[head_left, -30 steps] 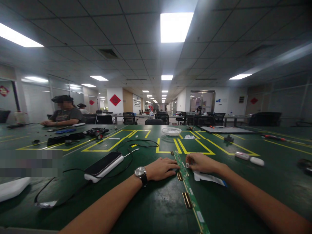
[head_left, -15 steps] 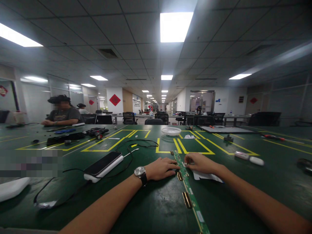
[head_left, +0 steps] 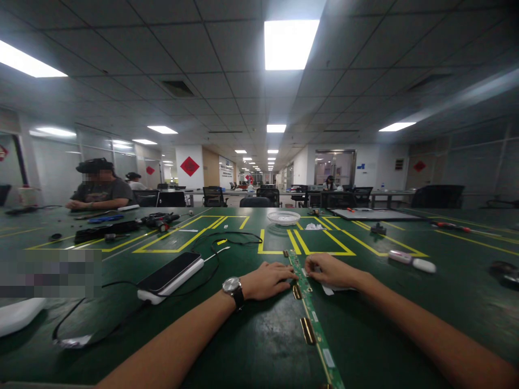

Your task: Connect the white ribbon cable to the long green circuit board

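A long narrow green circuit board strip (head_left: 312,319) with gold connectors lies on the green table (head_left: 251,346), running from near the centre towards me. My left hand (head_left: 270,281), with a wristwatch on its wrist, rests palm down with its fingertips on the strip's left edge. My right hand (head_left: 330,270) is curled on the strip's right side, fingers pinched at a small white part on a flat white ribbon (head_left: 330,290), most of which lies hidden under that hand.
A phone on a white power bank (head_left: 170,274) with black cable lies to the left. A white mesh bowl (head_left: 284,217) stands beyond, a white pen-like tool (head_left: 411,262) at right. A person (head_left: 101,186) sits at far left with tools. Yellow tape marks the table.
The white ribbon has slid left under my right hand, so less of it shows. Both hands stay at the strip, almost unmoved.
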`<control>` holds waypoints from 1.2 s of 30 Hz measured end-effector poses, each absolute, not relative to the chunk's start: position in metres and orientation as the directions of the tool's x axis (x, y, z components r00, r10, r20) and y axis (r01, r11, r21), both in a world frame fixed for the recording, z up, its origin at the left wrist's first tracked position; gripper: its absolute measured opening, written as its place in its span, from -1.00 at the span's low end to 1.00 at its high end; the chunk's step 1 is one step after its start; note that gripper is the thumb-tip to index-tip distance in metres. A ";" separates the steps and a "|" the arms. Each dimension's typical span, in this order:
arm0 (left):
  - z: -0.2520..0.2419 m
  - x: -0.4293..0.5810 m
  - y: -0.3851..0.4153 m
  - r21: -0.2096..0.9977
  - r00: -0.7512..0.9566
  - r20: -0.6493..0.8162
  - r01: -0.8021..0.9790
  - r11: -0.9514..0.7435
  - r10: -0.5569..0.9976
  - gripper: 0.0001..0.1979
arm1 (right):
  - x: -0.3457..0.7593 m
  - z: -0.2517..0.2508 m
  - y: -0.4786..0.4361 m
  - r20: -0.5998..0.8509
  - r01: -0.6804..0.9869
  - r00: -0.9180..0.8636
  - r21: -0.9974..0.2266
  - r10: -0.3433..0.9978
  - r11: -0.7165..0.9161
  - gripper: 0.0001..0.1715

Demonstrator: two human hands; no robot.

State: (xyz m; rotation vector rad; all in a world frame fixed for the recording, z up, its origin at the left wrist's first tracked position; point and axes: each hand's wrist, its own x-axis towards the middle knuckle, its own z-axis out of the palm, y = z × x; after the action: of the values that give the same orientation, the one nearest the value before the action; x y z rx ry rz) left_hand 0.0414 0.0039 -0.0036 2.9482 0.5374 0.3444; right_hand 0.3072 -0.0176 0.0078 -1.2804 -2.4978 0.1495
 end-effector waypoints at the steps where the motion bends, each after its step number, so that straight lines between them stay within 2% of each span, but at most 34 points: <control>1: -0.004 0.042 0.004 0.172 0.911 0.192 0.336 -0.926 0.366 -0.61 | 0.308 0.008 -0.017 0.245 0.766 -0.548 -0.236 0.800 0.597 -0.91; 12: -0.009 0.044 0.009 0.191 0.906 0.168 0.357 -0.914 0.389 -0.61 | 0.306 0.009 -0.019 0.263 0.771 -0.547 -0.212 0.795 0.601 -0.91; 17: -0.005 0.043 0.006 0.193 0.911 0.159 0.349 -0.917 0.380 -0.60 | 0.308 0.017 -0.019 0.222 0.759 -0.564 -0.239 0.795 0.605 -0.88; 20: -0.004 0.041 0.005 0.192 0.908 0.175 0.348 -0.918 0.381 -0.57 | 0.306 0.022 -0.020 0.262 0.778 -0.538 -0.213 0.801 0.591 -0.80; 23: -0.004 0.040 0.008 0.186 0.889 0.233 0.356 -0.916 0.393 -0.57 | 0.298 0.022 -0.022 0.302 0.744 -0.580 -0.183 0.757 0.643 -0.61; 25: -0.004 0.039 0.010 0.174 0.869 0.287 0.367 -0.914 0.403 -0.59 | 0.293 0.020 -0.023 0.265 0.700 -0.637 -0.196 0.724 0.687 -0.51; 28: -0.003 0.037 0.012 0.156 0.840 0.353 0.382 -0.911 0.412 -0.61 | 0.292 0.019 -0.021 0.179 0.715 -0.647 -0.196 0.741 0.671 -0.48; 32: 0.000 0.035 0.011 0.126 0.820 0.388 0.406 -0.905 0.422 -0.67 | 0.302 0.023 -0.017 0.116 0.834 -0.537 -0.072 0.836 0.546 -0.50; 36: 0.004 0.035 0.010 0.110 0.802 0.400 0.438 -0.892 0.443 -0.69 | 0.312 0.025 -0.017 0.102 0.912 -0.399 0.146 0.911 0.383 -0.50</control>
State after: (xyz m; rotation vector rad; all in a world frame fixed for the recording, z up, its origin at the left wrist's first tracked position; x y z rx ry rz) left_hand 0.0346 0.0095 0.0038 2.9707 0.7254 0.6648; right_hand 0.3119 -0.0168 0.0252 -1.7193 -2.6088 -0.2807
